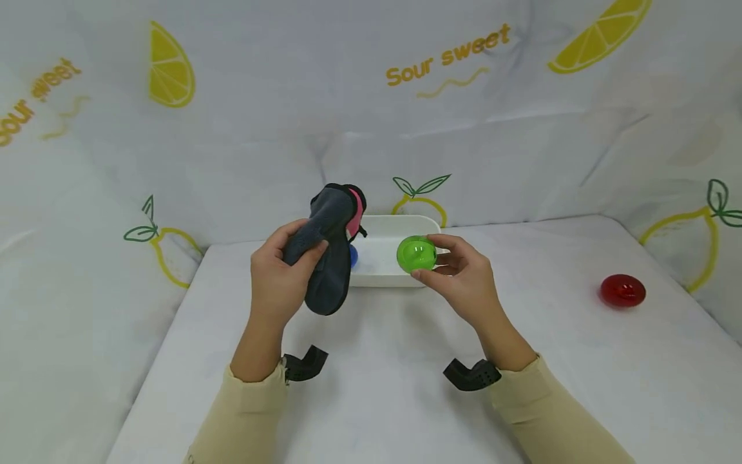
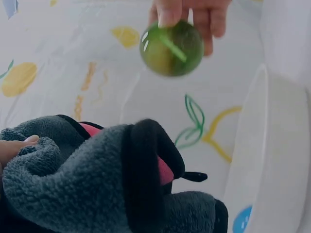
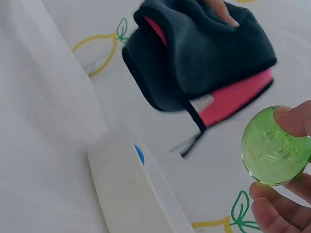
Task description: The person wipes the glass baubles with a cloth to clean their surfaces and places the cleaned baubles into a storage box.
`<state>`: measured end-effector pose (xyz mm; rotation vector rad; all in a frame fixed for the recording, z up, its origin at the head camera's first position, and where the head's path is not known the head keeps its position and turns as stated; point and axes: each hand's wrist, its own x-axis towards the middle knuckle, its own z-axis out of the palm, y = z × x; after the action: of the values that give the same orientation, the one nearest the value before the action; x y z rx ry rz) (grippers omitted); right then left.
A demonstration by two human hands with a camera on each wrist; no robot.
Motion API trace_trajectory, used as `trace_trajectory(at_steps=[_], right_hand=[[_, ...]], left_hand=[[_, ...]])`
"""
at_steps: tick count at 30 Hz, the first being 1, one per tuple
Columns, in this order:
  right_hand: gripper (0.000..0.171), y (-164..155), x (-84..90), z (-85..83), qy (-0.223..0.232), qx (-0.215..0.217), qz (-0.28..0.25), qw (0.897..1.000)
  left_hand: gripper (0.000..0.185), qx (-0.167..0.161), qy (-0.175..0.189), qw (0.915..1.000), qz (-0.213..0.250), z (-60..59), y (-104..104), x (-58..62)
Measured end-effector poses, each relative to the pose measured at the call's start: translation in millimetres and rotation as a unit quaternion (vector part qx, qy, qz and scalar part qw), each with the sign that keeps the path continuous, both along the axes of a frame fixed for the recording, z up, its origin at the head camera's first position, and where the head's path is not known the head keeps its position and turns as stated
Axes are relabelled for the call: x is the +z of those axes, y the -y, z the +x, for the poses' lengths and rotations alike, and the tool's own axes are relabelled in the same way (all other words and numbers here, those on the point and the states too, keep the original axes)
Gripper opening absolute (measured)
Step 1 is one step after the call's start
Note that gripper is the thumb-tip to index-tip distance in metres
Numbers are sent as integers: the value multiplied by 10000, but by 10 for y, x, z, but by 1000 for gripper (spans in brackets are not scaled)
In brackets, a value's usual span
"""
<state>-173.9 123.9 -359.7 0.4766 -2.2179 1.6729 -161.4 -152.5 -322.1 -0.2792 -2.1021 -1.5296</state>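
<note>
My left hand point(image 1: 280, 270) grips a folded dark grey cloth point(image 1: 332, 258) with black edging, a pink side and a small black hanging loop. It is held up in front of the white tray's left part. Between the thumb and fingers of my right hand point(image 1: 460, 270) is a clear green, rounded glass-like piece point(image 1: 416, 254), held level with the tray. In the right wrist view the green piece point(image 3: 274, 148) shows a see-through face, and the cloth point(image 3: 214, 58) hangs beyond it with its pink side partly turned out.
A white tray point(image 1: 394, 281) stands at the back middle of the white-covered table point(image 1: 371, 386). Inside it, a blue rounded piece point(image 1: 353, 256) is partly hidden by the cloth. A red rounded piece point(image 1: 623, 291) lies at the right. A lemon-printed sheet point(image 1: 261, 129) hangs behind.
</note>
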Motion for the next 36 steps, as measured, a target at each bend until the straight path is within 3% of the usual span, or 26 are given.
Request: trace_trajectory(at_steps=[4, 9, 13, 16, 20, 24, 28, 32, 36], right_hand=[[54, -57, -46, -90, 187, -147, -40, 9997], [54, -99, -115, -182, 454, -305, 115, 9984], [55, -105, -177, -233, 587, -383, 287, 9971], [55, -70, -201, -262, 668, -349, 374, 9965], [55, 19, -215, -312, 701, -282, 609, 9953], [55, 120, -225, -380, 638, -264, 1048, 9921], [55, 195, -239, -464, 507, -265, 1462, 9876], [56, 249, -254, -559, 604, -303, 1737, 9825], [56, 299, -269, -647, 827, -367, 2063, 9743]], left_hand=[[34, 530, 116, 9969, -568, 12, 167, -17], [35, 1044, 27, 9837, -1466, 11, 335, -88], [33, 1172, -22, 9718, -2048, -4, 445, -182], [35, 1249, 199, 9599, -2503, -12, 522, -279], [40, 1335, 622, 9325, -3299, -30, 612, -424], [44, 1197, 1126, 9040, -3946, -58, 677, -537], [52, 933, 1736, 8809, -4303, -103, 688, -624], [58, 571, 2323, 8522, -4653, -143, 636, -721], [51, 239, 2579, 8220, -5072, -142, 547, -793]])
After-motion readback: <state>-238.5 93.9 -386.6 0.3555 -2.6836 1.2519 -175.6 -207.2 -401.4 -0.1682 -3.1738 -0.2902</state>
